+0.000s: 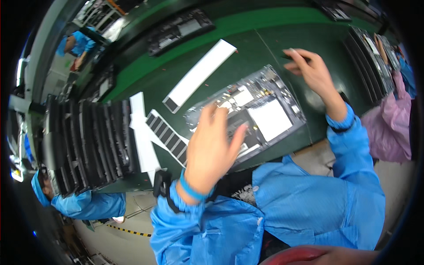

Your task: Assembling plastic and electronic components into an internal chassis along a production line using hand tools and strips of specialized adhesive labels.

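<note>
An opened laptop chassis (265, 110) lies on the green work mat, its boards and a white sheet showing. My left hand (212, 148) hovers over the chassis' near left part with fingers spread, and I cannot tell whether it touches. My right hand (309, 68) is raised beyond the chassis' far right corner, fingers pinched on a thin dark tool (292, 56). Both arms wear blue sleeves; a blue band circles the left wrist.
A long white strip (201, 73) and a backing sheet with dark rectangular pads (168, 134) lie left of the chassis. A rack of upright dark panels (88, 141) stands at the left, another rack (371, 62) at the right. Other people in blue and pink work around.
</note>
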The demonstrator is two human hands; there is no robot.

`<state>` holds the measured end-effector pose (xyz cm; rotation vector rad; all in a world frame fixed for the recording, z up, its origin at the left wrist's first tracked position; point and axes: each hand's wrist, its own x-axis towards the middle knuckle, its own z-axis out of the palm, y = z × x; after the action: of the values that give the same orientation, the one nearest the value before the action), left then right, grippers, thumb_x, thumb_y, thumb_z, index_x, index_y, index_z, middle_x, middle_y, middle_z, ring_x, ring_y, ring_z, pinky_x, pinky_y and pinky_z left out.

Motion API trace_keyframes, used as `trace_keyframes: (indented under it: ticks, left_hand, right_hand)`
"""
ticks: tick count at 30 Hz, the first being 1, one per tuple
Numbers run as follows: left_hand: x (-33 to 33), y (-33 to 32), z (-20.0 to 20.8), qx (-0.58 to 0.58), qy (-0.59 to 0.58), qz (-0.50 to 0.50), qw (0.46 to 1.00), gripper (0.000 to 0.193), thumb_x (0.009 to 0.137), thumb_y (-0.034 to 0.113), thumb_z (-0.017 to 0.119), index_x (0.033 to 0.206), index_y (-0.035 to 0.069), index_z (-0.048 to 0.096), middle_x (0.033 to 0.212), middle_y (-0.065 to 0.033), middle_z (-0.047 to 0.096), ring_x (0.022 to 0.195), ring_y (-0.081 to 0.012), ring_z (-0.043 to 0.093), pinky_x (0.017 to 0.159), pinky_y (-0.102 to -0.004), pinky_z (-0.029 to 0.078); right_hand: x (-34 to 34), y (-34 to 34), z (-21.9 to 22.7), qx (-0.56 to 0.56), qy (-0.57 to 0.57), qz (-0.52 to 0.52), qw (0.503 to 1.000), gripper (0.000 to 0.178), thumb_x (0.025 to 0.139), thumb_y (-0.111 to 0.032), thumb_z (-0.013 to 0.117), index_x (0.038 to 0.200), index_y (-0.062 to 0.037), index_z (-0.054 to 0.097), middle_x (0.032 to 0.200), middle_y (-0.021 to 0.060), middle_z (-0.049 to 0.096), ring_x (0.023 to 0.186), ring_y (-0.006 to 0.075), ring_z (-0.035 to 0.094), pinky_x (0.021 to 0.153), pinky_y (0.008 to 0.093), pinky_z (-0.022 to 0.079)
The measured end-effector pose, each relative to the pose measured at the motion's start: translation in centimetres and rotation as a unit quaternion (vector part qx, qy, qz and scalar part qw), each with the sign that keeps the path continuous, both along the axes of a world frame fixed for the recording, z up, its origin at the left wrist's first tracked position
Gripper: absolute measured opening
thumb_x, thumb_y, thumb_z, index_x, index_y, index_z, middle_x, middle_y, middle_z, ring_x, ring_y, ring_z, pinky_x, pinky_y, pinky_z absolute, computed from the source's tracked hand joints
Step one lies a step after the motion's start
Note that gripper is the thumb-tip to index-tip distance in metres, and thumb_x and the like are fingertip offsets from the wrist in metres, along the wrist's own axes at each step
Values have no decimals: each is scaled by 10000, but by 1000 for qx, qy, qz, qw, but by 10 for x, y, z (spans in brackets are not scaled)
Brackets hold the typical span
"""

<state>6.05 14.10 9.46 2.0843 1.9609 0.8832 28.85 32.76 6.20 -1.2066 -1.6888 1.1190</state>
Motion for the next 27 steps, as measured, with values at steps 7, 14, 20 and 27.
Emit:
trace_keyframes:
  ticks: [7, 14, 20, 27]
  left_hand:
    - [-22, -66, -24, -156, -314, 99, 931, 567, 901, 106, 625, 1351, -46, 316, 1098, -237, 580, 926, -246, 652, 770, -326, 538]
    - [-50, -50, -25, 14, -513, -7, 858, 567, 884, 79, 623, 1376, -7, 356, 1316, -251, 503, 1217, -328, 516, 987, -410, 431]
    - [-107, -57, -24, 7, -147, 50, 988, 289, 846, 118, 652, 1098, -21, 623, 1253, -204, 573, 1141, -357, 569, 952, -386, 446]
    - [-133, -80, -65, -22, -50, 81, 995, 377, 837, 179, 661, 1164, 6, 590, 1323, -187, 505, 1207, -362, 480, 1023, -421, 364]
  right_hand:
    - [24, -67, -29, -7, -15, 117, 993, 445, 921, -77, 549, 1348, 3, 450, 1232, 142, 579, 1197, 197, 510, 1004, 304, 384]
    - [2, -26, 14, -69, 266, 14, 961, 482, 880, -4, 560, 1349, 3, 450, 1340, 167, 516, 1205, 223, 530, 1023, 299, 418]
    - [13, 176, 30, -42, 295, -24, 954, 360, 919, -56, 567, 1276, -18, 547, 1171, 131, 620, 1018, 188, 606, 913, 290, 480]
    - [27, 351, -34, 134, -67, -117, 982, 369, 873, -149, 627, 1237, -101, 594, 1077, 99, 656, 991, 201, 604, 880, 337, 468]
